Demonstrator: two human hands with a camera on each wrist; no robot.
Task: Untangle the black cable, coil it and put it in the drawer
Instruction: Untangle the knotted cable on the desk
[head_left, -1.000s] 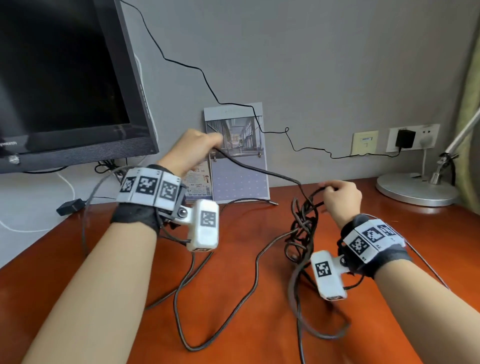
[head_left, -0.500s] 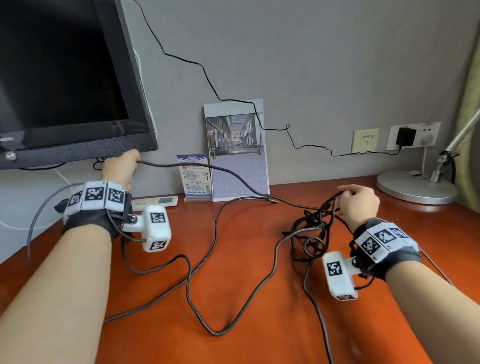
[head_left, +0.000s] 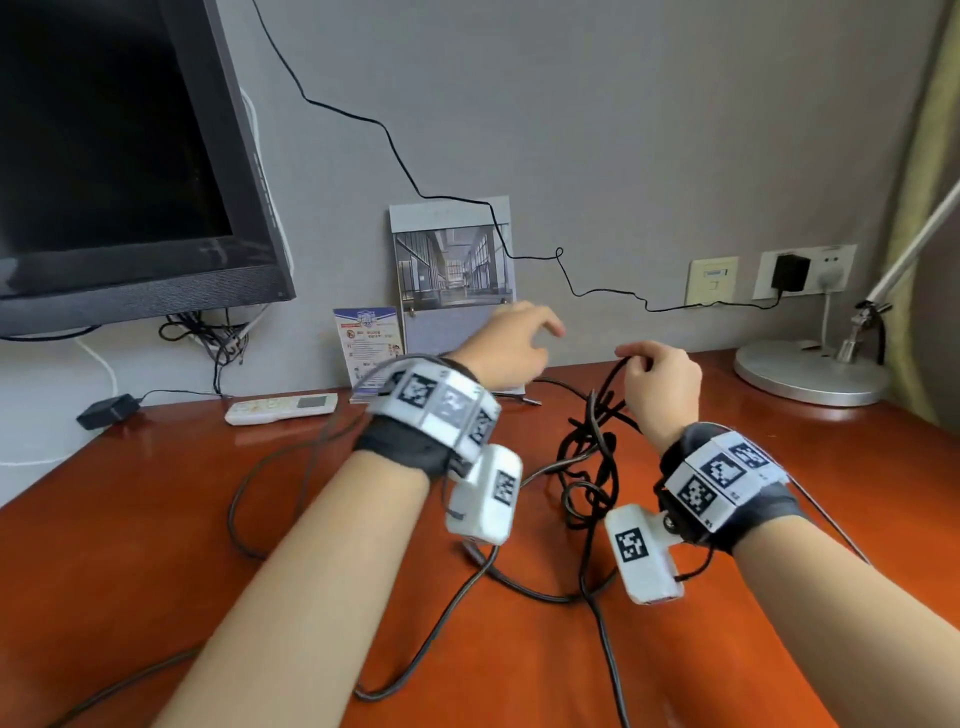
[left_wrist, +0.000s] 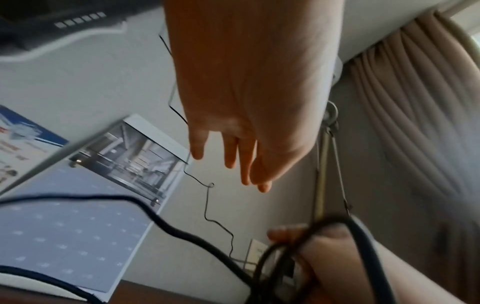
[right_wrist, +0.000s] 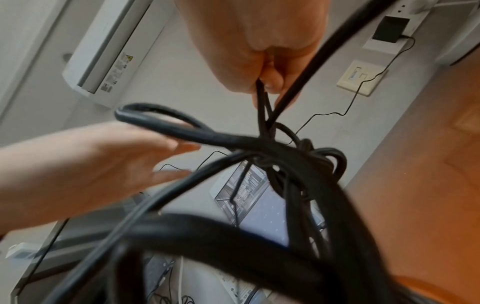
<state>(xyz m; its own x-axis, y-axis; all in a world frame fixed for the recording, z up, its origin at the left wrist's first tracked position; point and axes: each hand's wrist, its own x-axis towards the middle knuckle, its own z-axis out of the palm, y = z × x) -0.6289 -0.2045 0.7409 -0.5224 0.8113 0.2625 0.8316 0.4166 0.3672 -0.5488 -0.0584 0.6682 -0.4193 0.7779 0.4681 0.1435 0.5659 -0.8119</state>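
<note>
The black cable (head_left: 592, 457) hangs as a knotted tangle above the red-brown desk (head_left: 156, 545), and its loose lengths trail over the desk toward me. My right hand (head_left: 631, 358) pinches the top strands of the tangle and holds them up; the right wrist view shows the cable (right_wrist: 285, 152) dropping from my right hand (right_wrist: 262, 88). My left hand (head_left: 540, 332) hovers just left of it with straight, spread fingers and holds nothing. From the left wrist, my left hand (left_wrist: 233, 164) is bare above the cable (left_wrist: 182, 232). No drawer is in view.
A dark monitor (head_left: 130, 156) fills the left. Along the wall stand a white remote (head_left: 280, 408), a small card (head_left: 369, 348), a calendar (head_left: 452, 270) and a lamp base (head_left: 810, 371). A thin wire (head_left: 597, 291) runs to a plugged adapter (head_left: 789, 273).
My left hand let go of the strand it had pulled out to the left by the monitor and swung back right, close to my right hand. That strand now lies slack on the desk.
</note>
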